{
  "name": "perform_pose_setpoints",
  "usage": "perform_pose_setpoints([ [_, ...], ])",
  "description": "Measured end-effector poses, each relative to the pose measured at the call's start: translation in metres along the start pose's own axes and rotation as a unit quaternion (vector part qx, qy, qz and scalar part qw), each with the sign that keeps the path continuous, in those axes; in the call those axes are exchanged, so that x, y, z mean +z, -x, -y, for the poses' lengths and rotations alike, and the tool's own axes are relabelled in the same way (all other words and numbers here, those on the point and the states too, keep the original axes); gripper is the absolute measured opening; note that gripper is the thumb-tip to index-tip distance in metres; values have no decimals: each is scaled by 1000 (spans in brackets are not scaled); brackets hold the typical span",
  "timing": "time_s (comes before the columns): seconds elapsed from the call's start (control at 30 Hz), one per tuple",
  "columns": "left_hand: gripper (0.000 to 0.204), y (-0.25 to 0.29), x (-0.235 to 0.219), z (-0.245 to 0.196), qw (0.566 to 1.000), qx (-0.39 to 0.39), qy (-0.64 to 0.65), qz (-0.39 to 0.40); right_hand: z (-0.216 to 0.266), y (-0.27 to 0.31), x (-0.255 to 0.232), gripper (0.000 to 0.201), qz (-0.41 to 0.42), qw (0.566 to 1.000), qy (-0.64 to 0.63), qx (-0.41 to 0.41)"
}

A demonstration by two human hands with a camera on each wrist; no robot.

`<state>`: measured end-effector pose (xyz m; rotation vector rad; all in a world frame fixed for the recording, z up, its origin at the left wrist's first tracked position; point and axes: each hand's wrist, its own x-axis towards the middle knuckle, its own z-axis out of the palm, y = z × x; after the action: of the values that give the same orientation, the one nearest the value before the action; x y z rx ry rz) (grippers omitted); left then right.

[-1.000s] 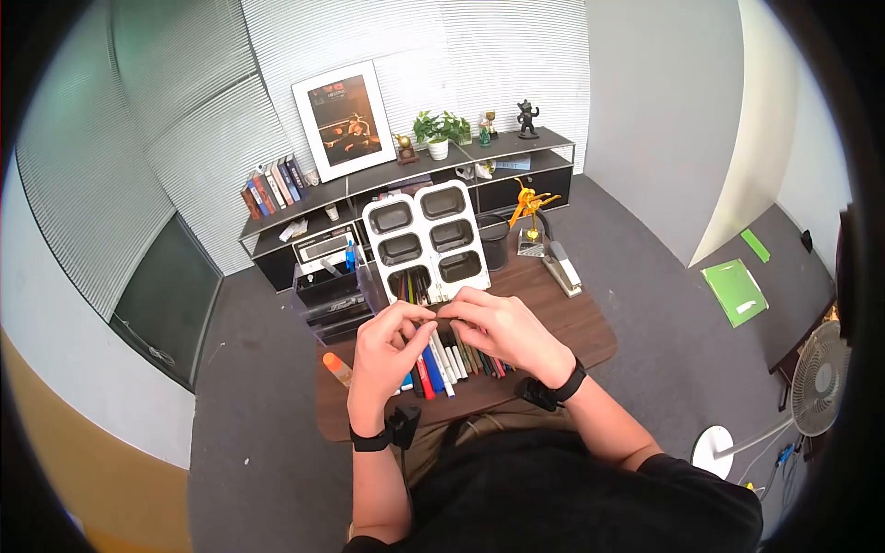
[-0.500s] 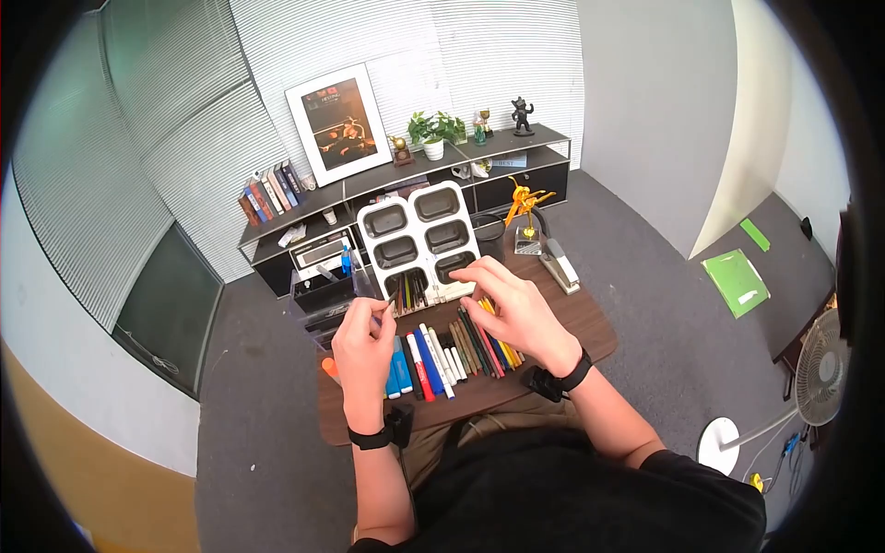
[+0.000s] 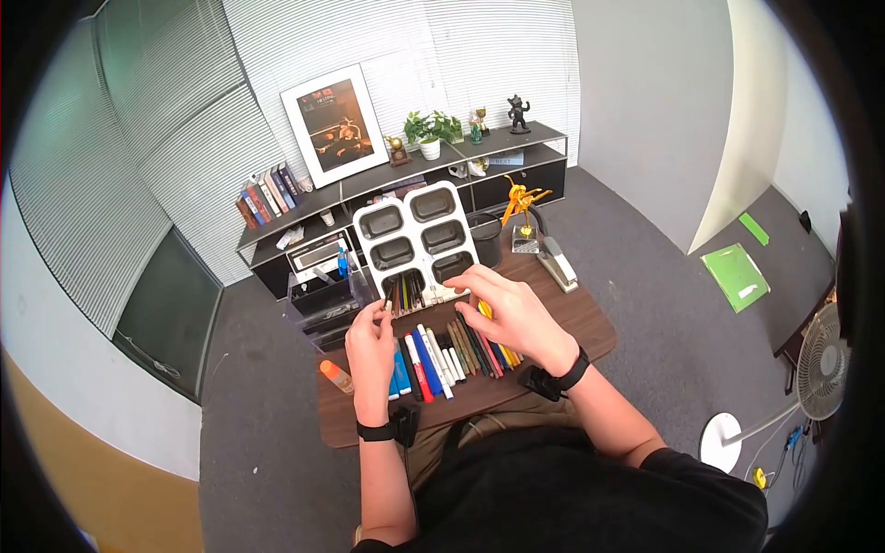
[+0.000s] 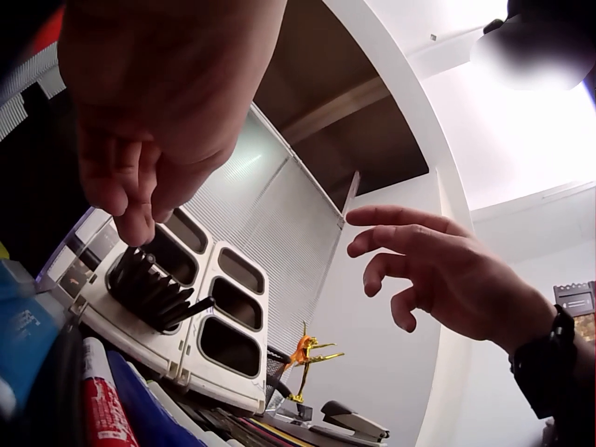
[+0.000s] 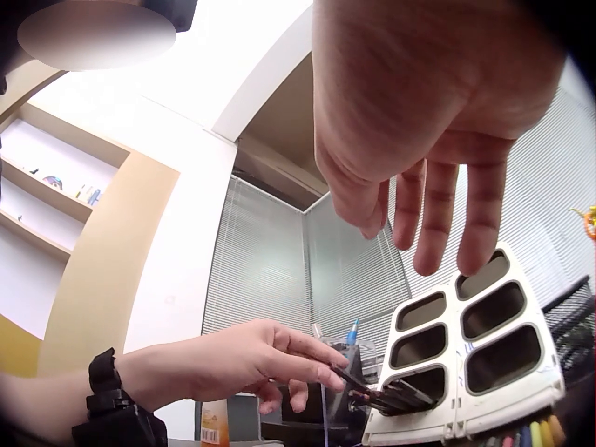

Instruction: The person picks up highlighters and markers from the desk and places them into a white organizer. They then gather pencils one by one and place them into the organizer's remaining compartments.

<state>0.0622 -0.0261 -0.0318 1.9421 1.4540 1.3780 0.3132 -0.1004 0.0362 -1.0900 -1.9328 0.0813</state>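
My left hand (image 3: 371,348) pinches a thin dark pencil (image 5: 352,380) at the lower left compartment of a white organizer (image 3: 418,219) with dark recessed compartments. Several dark pencils (image 4: 160,300) lean in that same compartment, just under the left fingertips. My right hand (image 3: 509,313) hovers with fingers spread and slightly bent, holding nothing, in front of the organizer's lower right side. Below the hands, a row of markers (image 3: 429,362) and pencils (image 3: 475,346) lies side by side on the brown table (image 3: 572,327).
An orange-capped bottle (image 3: 337,376) stands at the table's left, near a clear desk organizer (image 3: 318,309). A stapler (image 3: 558,265), a golden figurine (image 3: 525,212) and a black mesh holder (image 3: 486,241) stand behind on the right. A low shelf (image 3: 369,189) is farther back.
The hands were together over the pens and have parted. My left hand has moved left with the pencil, up to the lower left compartment; my right hand has drawn right and stays relaxed.
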Motion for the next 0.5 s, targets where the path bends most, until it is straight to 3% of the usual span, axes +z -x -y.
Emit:
perform_pose_setpoints([
  [0.2, 40, 0, -2, 0, 998, -49, 31, 31, -3, 0, 0, 32, -7, 1000, -1, -22],
  [0.43, 39, 3, -4, -5, 998, -53, 33, 30, -24, 5, -13, 23, -18, 997, 34, 61],
  [0.5, 38, 3, -3, -4, 998, -51, 25, 26, -50, 14, -12, 21, 116, 969, 144, 164],
])
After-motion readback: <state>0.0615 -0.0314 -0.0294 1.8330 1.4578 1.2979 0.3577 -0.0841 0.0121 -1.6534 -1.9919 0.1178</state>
